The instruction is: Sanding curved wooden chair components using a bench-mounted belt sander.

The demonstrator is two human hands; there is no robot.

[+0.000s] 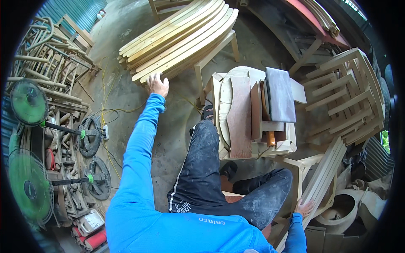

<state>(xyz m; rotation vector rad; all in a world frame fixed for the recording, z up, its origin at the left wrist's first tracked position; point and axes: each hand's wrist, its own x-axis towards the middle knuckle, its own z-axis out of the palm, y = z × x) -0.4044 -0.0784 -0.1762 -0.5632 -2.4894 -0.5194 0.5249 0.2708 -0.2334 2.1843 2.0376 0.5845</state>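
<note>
Left grip [158, 85], spread, touches curved pale-wood slats [181, 42]; right grip [304, 207] lies flat on straight planks [325, 170]; green fans [28, 101] edge the concrete floor [175, 141].

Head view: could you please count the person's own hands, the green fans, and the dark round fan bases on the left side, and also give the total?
Hands, left hand and right hand: 2
Green fans, upper fan and lower fan: 2
Dark round bases, upper base and lower base: 2
Total: 6

Two green fans [29, 189] stand near red cylinders [95, 239], possibly extinguishers.
</note>
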